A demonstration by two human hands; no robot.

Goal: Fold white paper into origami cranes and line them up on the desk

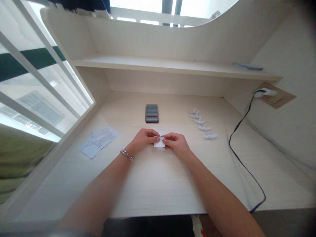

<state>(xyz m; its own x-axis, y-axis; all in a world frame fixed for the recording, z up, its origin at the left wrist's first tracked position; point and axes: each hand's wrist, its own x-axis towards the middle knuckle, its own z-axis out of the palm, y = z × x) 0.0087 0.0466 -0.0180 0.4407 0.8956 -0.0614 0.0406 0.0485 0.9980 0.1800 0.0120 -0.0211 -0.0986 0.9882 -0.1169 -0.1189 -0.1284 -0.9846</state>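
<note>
Between my two hands is a small square of white paper (159,143), held just above or on the desk; which of the two I cannot tell. My left hand (145,138), with a chain bracelet at the wrist, pinches its left side between thumb and fingers. On the right side, the thumb and fingers of my right hand (176,142) grip the same paper. Beyond the hands lies a dark phone (151,113). To the right, several folded white paper cranes (202,123) sit in a slanting row.
Printed sheets of paper (98,141) lie at the left of the desk (158,184). A dark cable (237,154) runs from a wall socket (275,94) down the right side to the front edge. Above the back runs a shelf (160,65) with a flat item (248,66) on it.
</note>
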